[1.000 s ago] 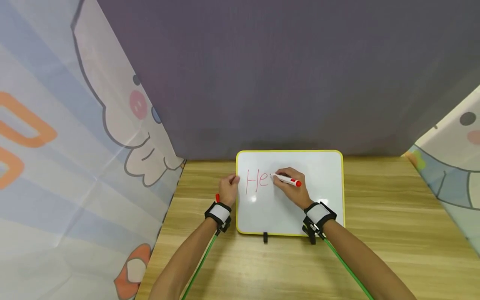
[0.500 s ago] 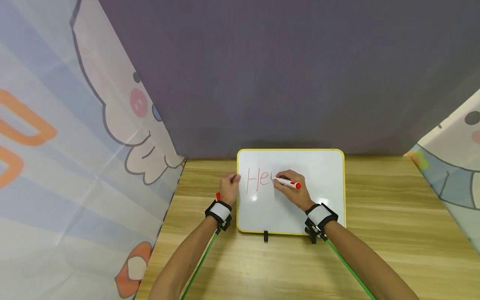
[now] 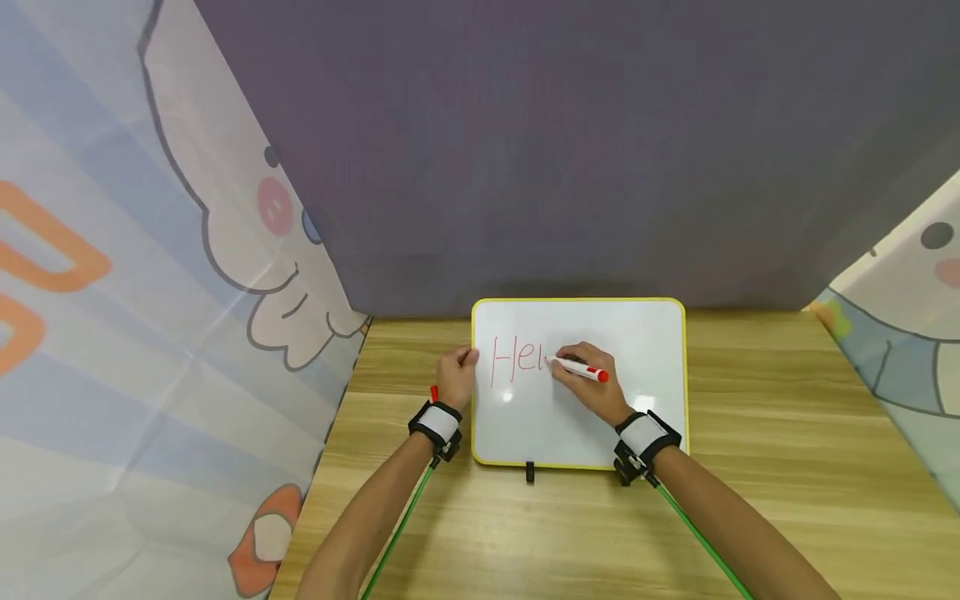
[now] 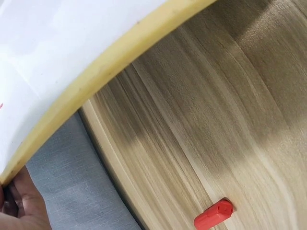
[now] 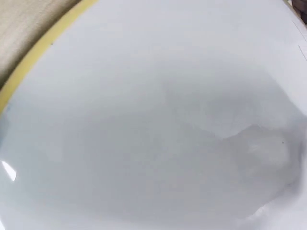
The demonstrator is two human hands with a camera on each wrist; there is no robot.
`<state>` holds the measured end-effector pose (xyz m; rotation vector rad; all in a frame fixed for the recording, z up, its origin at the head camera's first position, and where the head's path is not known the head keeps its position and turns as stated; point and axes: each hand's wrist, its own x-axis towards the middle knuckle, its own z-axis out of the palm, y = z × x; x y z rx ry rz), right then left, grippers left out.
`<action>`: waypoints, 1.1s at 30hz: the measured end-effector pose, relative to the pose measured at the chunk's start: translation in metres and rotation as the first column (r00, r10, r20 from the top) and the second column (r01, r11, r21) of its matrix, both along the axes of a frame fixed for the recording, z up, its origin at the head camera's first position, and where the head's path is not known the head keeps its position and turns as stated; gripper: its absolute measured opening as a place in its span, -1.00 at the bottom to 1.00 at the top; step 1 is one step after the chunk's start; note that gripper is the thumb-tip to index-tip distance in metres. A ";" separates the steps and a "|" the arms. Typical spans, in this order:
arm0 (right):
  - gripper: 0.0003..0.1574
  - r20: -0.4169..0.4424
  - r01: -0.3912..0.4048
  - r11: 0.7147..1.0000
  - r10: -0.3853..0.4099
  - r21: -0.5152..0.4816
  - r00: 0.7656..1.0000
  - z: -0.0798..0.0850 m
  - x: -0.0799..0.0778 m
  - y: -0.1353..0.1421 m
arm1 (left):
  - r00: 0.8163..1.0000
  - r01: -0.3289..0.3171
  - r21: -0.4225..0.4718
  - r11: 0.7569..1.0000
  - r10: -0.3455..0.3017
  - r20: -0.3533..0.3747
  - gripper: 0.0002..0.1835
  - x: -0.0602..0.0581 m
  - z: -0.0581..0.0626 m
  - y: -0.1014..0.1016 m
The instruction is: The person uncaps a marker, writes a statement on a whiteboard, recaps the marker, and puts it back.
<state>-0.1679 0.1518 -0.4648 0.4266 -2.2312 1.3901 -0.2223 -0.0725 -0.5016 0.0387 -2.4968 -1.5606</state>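
Observation:
A whiteboard (image 3: 585,442) with a yellow rim stands on the wooden table, "He" and an upright stroke in red at its left. My right hand (image 3: 592,383) grips a white marker (image 3: 581,368) with a red end, its tip close to the newest stroke. At the board's left rim my left hand (image 3: 456,379) pinches the edge between thumb and fingers. In the left wrist view those fingers (image 4: 31,203) show at the yellow rim (image 4: 91,79). The right wrist view is filled by the board's blank surface (image 5: 120,134); marker and right hand are out of it.
A red marker cap (image 4: 214,214) lies on the table (image 4: 230,120) left of the board, beside the left wrist. Black feet (image 3: 530,472) prop the board's lower edge. A dark grey panel (image 3: 525,167) rises behind the table, and a printed cartoon sheet (image 3: 172,333) hangs at left.
The right hand has moved slightly right and down with the marker. A short red vertical stroke now stands after the "e". The left hand keeps its place on the rim.

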 end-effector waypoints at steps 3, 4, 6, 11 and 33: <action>-0.85 0.004 0.036 0.999 -0.036 -0.014 0.999 0.002 -0.003 0.001 | 1.000 0.000 0.001 1.000 0.000 0.004 -0.78 0.001 -0.002 0.000; -0.86 0.007 0.041 0.999 -0.041 -0.020 0.999 0.002 -0.004 0.001 | 1.000 0.000 -0.002 1.000 0.000 0.001 -0.78 0.001 -0.002 0.000; -0.86 0.006 0.048 0.999 -0.048 -0.022 0.999 0.003 -0.005 0.002 | 1.000 0.001 -0.002 1.000 -0.001 -0.002 -0.78 0.001 -0.004 0.000; -0.87 -0.019 0.054 0.998 -0.055 -0.013 0.998 0.003 -0.008 0.002 | 1.000 0.010 -0.001 1.000 -0.010 0.009 -0.77 0.000 -0.008 0.000; -0.83 -0.031 0.008 0.999 -0.007 0.041 0.999 -0.009 0.006 0.005 | 1.000 -0.005 0.015 1.000 0.005 0.017 -0.74 -0.003 -0.004 0.000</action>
